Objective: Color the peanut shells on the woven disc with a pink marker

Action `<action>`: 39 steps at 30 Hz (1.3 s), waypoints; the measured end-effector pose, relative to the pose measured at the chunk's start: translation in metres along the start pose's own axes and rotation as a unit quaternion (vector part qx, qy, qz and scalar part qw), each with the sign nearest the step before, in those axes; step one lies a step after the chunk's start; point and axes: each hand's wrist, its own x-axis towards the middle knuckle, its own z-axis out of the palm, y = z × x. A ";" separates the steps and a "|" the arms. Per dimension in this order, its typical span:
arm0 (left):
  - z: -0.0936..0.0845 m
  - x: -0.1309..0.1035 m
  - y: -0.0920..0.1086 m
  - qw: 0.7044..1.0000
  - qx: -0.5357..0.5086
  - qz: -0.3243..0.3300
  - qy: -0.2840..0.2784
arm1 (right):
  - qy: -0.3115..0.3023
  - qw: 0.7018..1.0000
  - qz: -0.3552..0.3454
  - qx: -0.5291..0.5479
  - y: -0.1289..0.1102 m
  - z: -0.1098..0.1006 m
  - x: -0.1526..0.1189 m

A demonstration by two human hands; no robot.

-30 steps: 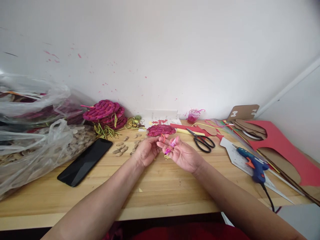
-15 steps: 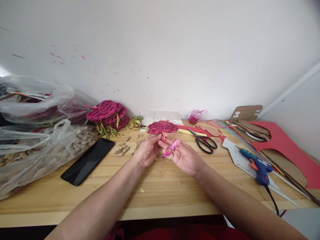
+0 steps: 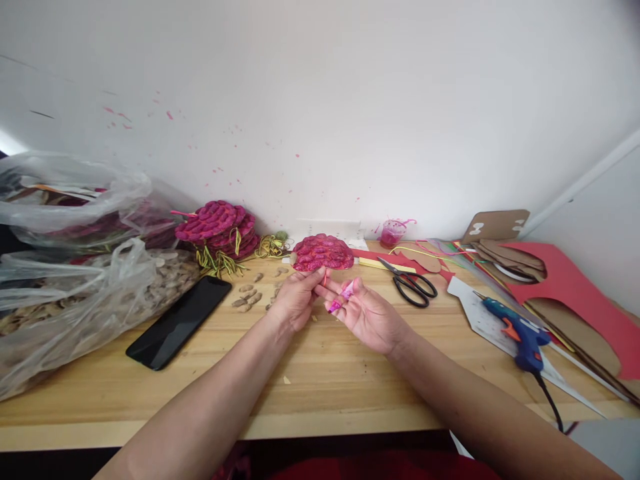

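An oval piece covered in magenta-painted peanut shells point(image 3: 323, 253) is tilted up in front of my hands. My left hand point(image 3: 296, 300) is closed at its near edge, thumb and fingers pinching there beside a small orange-red loop point(image 3: 325, 277). Close by on the right, my right hand point(image 3: 367, 317) is turned palm up with the fingers curled. It holds a small crumpled scrap, white stained with pink point(image 3: 347, 291), and bright pink shows at the fingertips. The fingertips of both hands nearly meet below the piece, and the exact contact is partly hidden.
Black scissors point(image 3: 414, 287) and a blue glue gun point(image 3: 523, 340) lie to the right, near cut red card point(image 3: 590, 287). Left are a phone point(image 3: 177, 323), loose peanuts point(image 3: 246, 297), a bag of peanuts point(image 3: 100, 313) and stacked magenta pieces point(image 3: 217, 223). A pink-stained cup point(image 3: 391, 233) stands behind.
The magenta piece has tipped up, showing more of its shell-covered face. My hands stay almost in place. The whole view has shifted slightly.
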 end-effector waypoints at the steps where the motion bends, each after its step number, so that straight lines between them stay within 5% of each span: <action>1: -0.001 0.001 -0.001 1.000 0.006 0.004 0.000 | 0.003 1.000 0.000 0.001 0.000 0.000 0.000; 11: -0.002 0.006 -0.002 0.974 0.174 0.135 0.060 | 0.035 0.999 0.007 -0.040 -0.019 -0.005 -0.001; 18: -0.006 0.004 0.002 0.926 0.303 0.213 0.067 | 0.175 0.966 -0.156 -0.111 -0.097 -0.019 0.001; 20: -0.006 0.004 0.001 0.928 0.304 0.210 0.056 | 0.224 0.929 -0.226 -0.189 -0.133 -0.029 0.007; 22: -0.005 0.003 0.000 0.927 0.307 0.210 0.044 | 0.283 0.858 -0.288 -0.318 -0.166 -0.042 0.015; 25: -0.003 0.003 -0.001 0.925 0.311 0.218 0.024 | 0.399 0.647 -0.267 -0.592 -0.202 -0.062 0.032; 27: -0.003 0.002 -0.001 0.922 0.314 0.225 0.014 | 0.413 0.580 -0.224 -0.666 -0.212 -0.073 0.043; 39: -0.008 0.002 -0.012 0.905 0.352 0.239 0.014 | 0.398 0.453 -0.049 -0.796 -0.200 -0.089 0.094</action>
